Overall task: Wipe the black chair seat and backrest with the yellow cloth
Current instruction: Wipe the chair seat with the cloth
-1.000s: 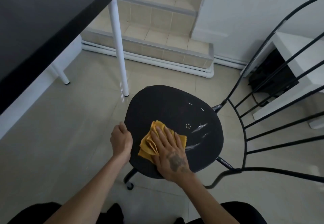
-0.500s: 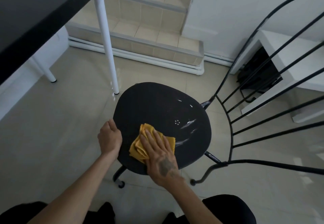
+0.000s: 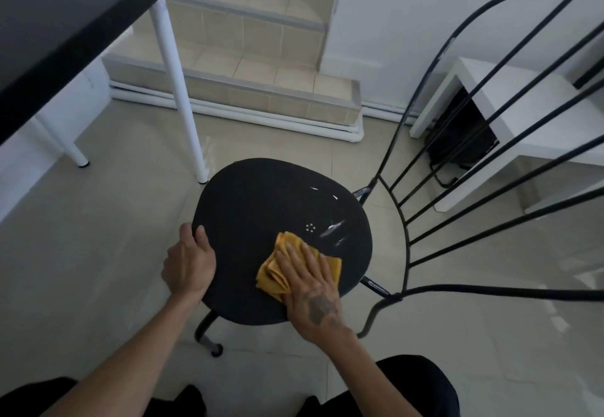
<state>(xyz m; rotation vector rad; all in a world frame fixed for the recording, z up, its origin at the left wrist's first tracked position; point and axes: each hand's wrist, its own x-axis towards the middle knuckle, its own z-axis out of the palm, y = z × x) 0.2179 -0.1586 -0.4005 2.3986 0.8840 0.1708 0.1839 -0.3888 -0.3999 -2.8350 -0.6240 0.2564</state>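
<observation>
The black chair seat (image 3: 261, 207) is a rounded disc in the middle of the view, with pale scratch marks near its right side. Its black metal backrest (image 3: 457, 142) of curved bars rises to the right. The folded yellow cloth (image 3: 274, 269) lies on the seat's near right part. My right hand (image 3: 310, 289) presses flat on the cloth, fingers spread over it. My left hand (image 3: 189, 263) grips the seat's left rim, thumb on top.
A black tabletop (image 3: 65, 24) with a white leg (image 3: 179, 99) stands close at the upper left. Tiled steps (image 3: 248, 67) lie beyond the chair. A white low table (image 3: 523, 116) with a black bag (image 3: 464, 132) under it sits behind the backrest.
My right hand has slid the cloth to the right across the seat, away from my left hand. The left hand keeps hold of the seat's rim.
</observation>
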